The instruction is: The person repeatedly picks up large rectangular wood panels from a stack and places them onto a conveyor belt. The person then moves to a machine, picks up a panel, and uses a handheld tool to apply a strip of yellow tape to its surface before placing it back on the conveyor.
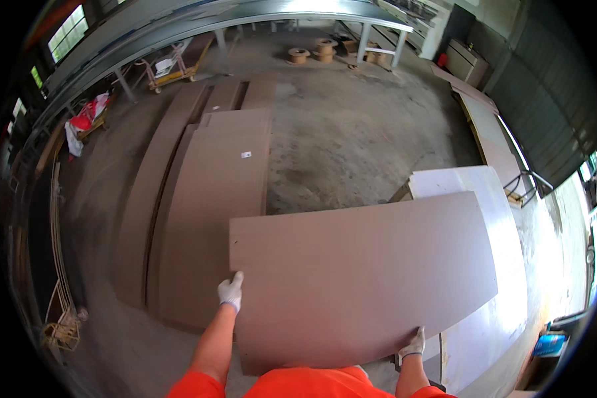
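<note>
A large flat brown panel (365,278) spans the space in front of my body, lying across from left to right. My left hand (231,292), in a white glove, grips its left edge with the thumb on top. On the near edge toward the right, my gloved right hand (414,343) holds the same panel, its fingers partly hidden underneath. Beneath the panel's right end lies a pale, shiny stack of sheets (507,239). To the left, brown panels (212,172) are piled on the floor, one with a small white label (246,154).
A long grey metal table (245,23) runs along the back. Two wooden spools (298,56) stand near it. A cart (172,66) and red and white cloth (83,123) are at left. More boards (487,126) lie along the right wall, near a metal-tube frame (529,186).
</note>
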### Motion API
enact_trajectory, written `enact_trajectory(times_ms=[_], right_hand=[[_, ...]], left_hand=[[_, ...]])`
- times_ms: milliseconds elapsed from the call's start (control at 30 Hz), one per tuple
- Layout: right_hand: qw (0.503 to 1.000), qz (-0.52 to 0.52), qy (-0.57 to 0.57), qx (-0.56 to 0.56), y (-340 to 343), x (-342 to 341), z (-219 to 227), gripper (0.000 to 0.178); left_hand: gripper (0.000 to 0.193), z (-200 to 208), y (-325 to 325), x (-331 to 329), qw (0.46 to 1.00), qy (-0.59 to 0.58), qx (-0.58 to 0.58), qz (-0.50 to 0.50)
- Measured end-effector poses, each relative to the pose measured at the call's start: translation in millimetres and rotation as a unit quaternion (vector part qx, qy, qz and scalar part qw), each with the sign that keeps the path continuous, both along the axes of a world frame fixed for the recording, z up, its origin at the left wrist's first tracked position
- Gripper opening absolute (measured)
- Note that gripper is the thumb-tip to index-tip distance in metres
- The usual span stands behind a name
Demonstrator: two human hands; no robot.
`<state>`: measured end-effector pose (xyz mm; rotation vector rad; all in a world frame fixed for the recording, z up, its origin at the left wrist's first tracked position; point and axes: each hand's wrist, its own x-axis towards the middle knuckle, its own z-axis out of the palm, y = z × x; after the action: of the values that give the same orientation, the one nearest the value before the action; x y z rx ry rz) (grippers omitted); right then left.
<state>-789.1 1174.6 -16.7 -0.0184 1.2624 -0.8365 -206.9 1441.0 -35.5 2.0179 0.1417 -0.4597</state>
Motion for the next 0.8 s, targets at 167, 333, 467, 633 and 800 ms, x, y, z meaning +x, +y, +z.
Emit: enact_trajectory(times_ms=[167, 333, 467, 633, 800], right_hand=[[0.997, 0.067, -0.025, 0.003, 32, 47, -28, 0.058], [0.987, 0.157, -0.026, -0.035, 32, 158, -33, 0.047], [0.979, 0.178, 0.082, -0.048, 41, 274, -27, 0.041], [0.965, 0.240, 0.087, -0.062, 57, 424, -41, 0.034], [0.943, 0.311, 0.104, -0.053, 77, 558, -62, 0.028]], left_hand=[[0.052, 19, 163, 4, 0.988, -0.045, 0.073, 0.125], [0.060, 22, 300, -24, 0.953, -0.115, 0.040, 0.277], [0.057, 40, 380, -43, 0.928, -0.055, 0.038, 0.366], [0.054, 53, 428, -60, 0.878, -0.066, 0.010, 0.475], [0.053, 71, 426, -51, 0.835, -0.096, 0.008, 0.542]])
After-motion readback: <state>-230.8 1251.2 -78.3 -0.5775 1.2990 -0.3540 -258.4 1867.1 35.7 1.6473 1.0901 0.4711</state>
